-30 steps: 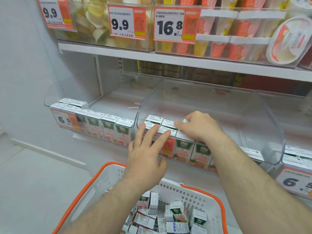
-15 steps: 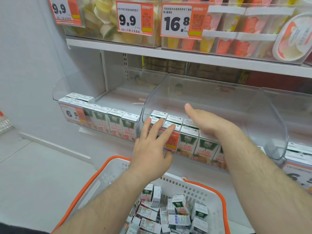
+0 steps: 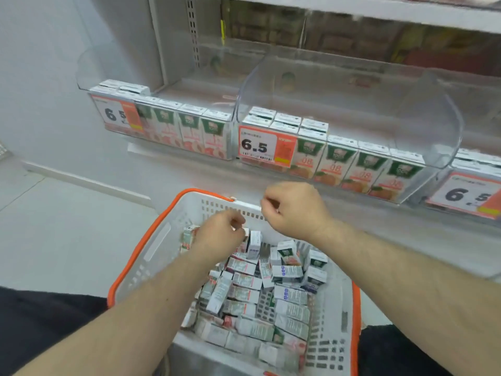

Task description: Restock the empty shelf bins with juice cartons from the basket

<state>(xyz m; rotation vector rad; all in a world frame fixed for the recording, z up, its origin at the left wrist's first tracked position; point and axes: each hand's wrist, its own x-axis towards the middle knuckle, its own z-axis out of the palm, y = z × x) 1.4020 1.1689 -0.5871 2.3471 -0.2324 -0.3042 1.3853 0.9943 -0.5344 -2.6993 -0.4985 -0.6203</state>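
Observation:
A white basket with an orange rim (image 3: 141, 248) sits low in front of me, holding several small juice cartons (image 3: 244, 294) in a loose heap. My left hand (image 3: 221, 234) hangs over the basket's far end with its fingers curled down onto the cartons there; whether it grips one is hidden. My right hand (image 3: 292, 210) hovers above the far rim, loosely curled, with nothing visible in it. The clear middle shelf bin (image 3: 423, 112) holds a front row of cartons (image 3: 339, 158) and a few behind at its left. Its back is bare.
The left bin (image 3: 189, 126) also has a front row of cartons. A third bin with a 6.5 price tag (image 3: 466, 194) is at the right edge. An upper shelf overhangs the bins. Grey floor lies to the left, with dark trouser legs on both sides of the basket.
Both hands have left the middle bin and dropped to the basket. My view has tilted down, so the upper shelf is mostly out of sight.

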